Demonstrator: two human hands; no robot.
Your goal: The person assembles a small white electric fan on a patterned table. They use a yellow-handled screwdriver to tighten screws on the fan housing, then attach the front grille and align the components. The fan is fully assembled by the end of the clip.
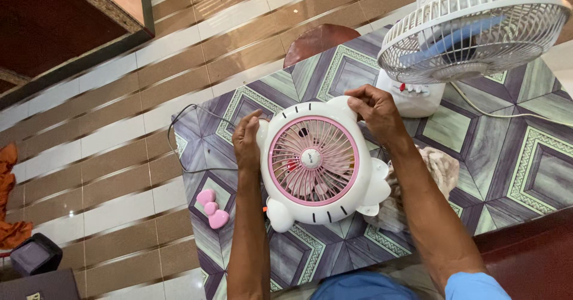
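The left hand [246,142] closes its grip on the left rim of a small white plastic fan [317,161], fingers curled over the edge. The right hand [376,110] pinches the fan's upper right rim. The fan sits face up at the middle of the bench [507,151], between both hands. Its body is rounded and smooth, with small ear-like lumps, a pink ring and a pink radial grille.

A glossy pink plastic bow [212,209] lies on the bench to the left, apart from the fan. A crumpled beige cloth [439,169] lies under the right forearm. The bench wears a patterned geometric cover in purple, green and grey. Behind stands a larger white desk fan [471,28] with a wire-like cage and blue blades.
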